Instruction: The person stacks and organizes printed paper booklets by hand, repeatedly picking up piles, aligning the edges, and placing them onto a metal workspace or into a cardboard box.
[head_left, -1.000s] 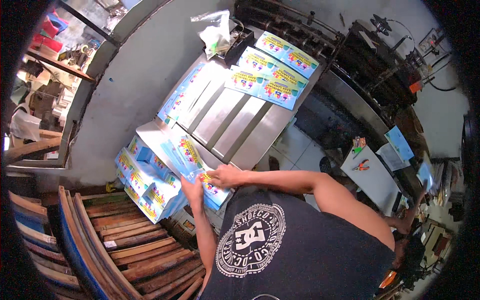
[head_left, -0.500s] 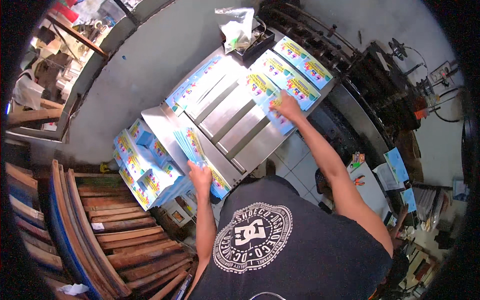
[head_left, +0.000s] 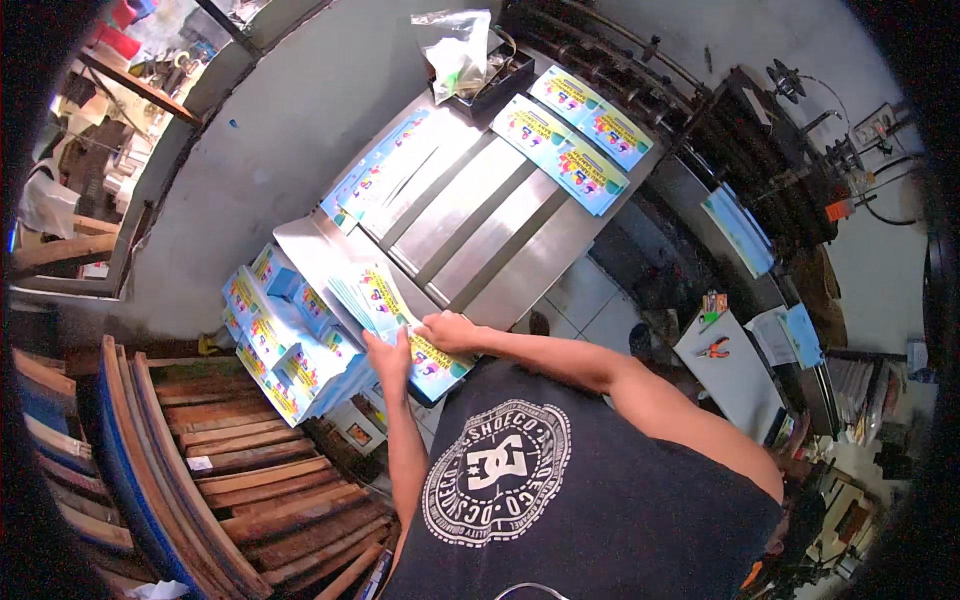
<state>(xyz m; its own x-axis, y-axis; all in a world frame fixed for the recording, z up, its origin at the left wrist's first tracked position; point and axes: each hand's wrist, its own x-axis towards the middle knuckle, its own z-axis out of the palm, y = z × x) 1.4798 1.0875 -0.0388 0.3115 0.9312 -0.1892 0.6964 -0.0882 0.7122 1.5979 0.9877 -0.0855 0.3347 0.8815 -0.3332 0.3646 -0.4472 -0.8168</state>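
A fanned bundle of blue and yellow printed sheets (head_left: 381, 292) lies along the near left end of the metal table (head_left: 460, 215). My left hand (head_left: 388, 357) is closed on the bundle's left edge, thumb on top. Beside it, my right hand (head_left: 447, 332) is closed at the bundle's right edge, fingers curled in against the paper. How many sheets each hand pinches is hidden. More printed stacks (head_left: 558, 150) sit at the table's far right. At its back left, several similar sheets (head_left: 375, 170) lie in a strip.
Left of the table rises a large pile of printed sheets (head_left: 290, 350), with slatted wooden pallets (head_left: 270, 480) nearer me. A black box (head_left: 515, 75) with a clear plastic bag (head_left: 455, 55) stands at the back. Dark machinery (head_left: 770, 150) flanks the right; orange-handled pliers (head_left: 715, 348) lie on a white surface.
My right hand has swung left from the stacks at the table's right to the bundle by my left hand. The nearest sheets it was on have left that spot.
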